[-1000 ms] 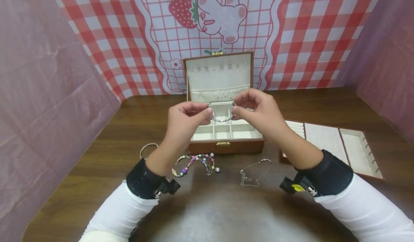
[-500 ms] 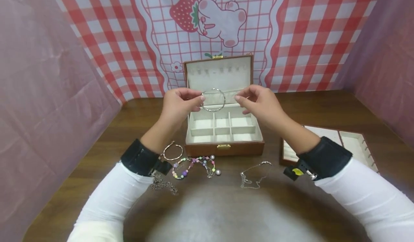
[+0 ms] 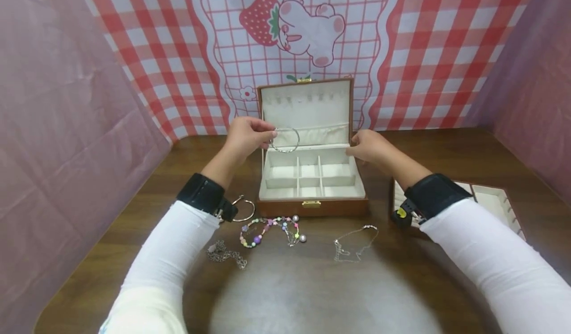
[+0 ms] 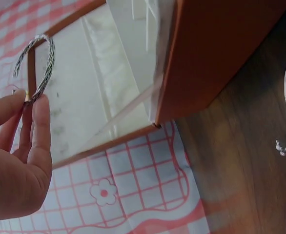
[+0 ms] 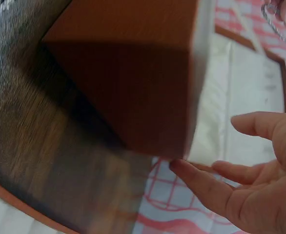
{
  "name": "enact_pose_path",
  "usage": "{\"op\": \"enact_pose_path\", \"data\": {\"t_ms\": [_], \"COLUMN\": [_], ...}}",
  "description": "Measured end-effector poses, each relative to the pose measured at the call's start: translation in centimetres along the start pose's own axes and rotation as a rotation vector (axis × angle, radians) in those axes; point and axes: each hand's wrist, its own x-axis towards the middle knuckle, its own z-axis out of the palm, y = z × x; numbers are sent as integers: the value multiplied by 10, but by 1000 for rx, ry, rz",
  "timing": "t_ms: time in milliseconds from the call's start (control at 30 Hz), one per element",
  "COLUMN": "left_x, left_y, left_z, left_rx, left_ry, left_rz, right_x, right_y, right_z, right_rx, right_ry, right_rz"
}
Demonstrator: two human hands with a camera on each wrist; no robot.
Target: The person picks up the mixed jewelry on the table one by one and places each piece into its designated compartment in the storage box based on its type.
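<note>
My left hand [image 3: 247,138] pinches a thin, twisted silver bangle [image 3: 285,151] between thumb and fingertips. In the head view the bangle overlaps the raised lid [image 3: 303,108] of a brown jewelry box [image 3: 281,208]; in the left wrist view the bangle [image 4: 49,70] has a gap in its ring. My right hand [image 3: 373,146] is at the box's right side, by the hinge of the lid. In the right wrist view that hand [image 5: 265,183] holds nothing, its fingers spread, one fingertip right at the box's back corner. The cream compartments of the box contain nothing.
In front of the box lie a colorful beaded bracelet [image 3: 257,239], a fine silver necklace [image 3: 357,260] and a dark chain [image 3: 227,256]. Another bangle [image 3: 253,210] is partly behind the left wrist strap. At right, a lift-out tray [image 3: 495,202] is partly covered by my right arm.
Both hands were at the bangle; the right hand has let go and moved right to the box's side. The left hand has carried the bangle a little to the left.
</note>
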Motion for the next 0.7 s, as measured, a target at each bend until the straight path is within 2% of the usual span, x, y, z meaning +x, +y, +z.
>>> {"op": "enact_pose_path", "data": {"t_ms": [67, 133, 333, 400, 567, 700], "left_x": [5, 10, 21, 25, 34, 42], "left_y": [-2, -2, 0, 2, 7, 11], "left_z": [0, 1, 5, 6, 14, 19], "left_rx": [64, 116, 280, 348, 444, 598], "left_ry": [-27, -61, -186, -225, -320, -376], "left_rz": [7, 17, 56, 68, 59, 40], "right_x": [6, 10, 17, 19, 22, 23], "right_y": [6, 10, 15, 16, 22, 25], "right_z": [2, 4, 10, 12, 14, 14], "right_rx": [-25, -4, 281, 337, 379, 406], "right_ry": [-29, -49, -122, -131, -145, -152], "right_rz": [11, 28, 140, 166, 177, 183]}}
